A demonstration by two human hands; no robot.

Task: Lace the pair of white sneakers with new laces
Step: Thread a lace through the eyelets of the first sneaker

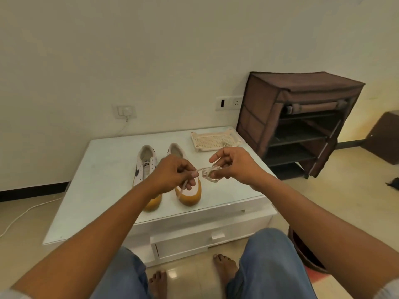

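Standing against a pale wall, a low white table with a glass top is seen, and a drawer is set in its front. A brown fabric shoe rack is placed on the floor just beyond the table's far right corner, with its front flap rolled up.

Two white sneakers with tan soles are set side by side near the middle of the table, toes towards the person. The left-side sneaker bears a dark mark on its side and is partly covered by the left forearm. The right-side sneaker is partly hidden under the hands. A cream perforated tray is laid at the far right of the table, and a pale cord is seen at its near edge.

Both hands are held above the right-side sneaker. By the right hand a coiled bundle of white lace is pinched between thumb and fingers. By the left hand a loose strand drawn from that bundle is pinched between thumb and forefinger, and its end is left hanging below the hand.
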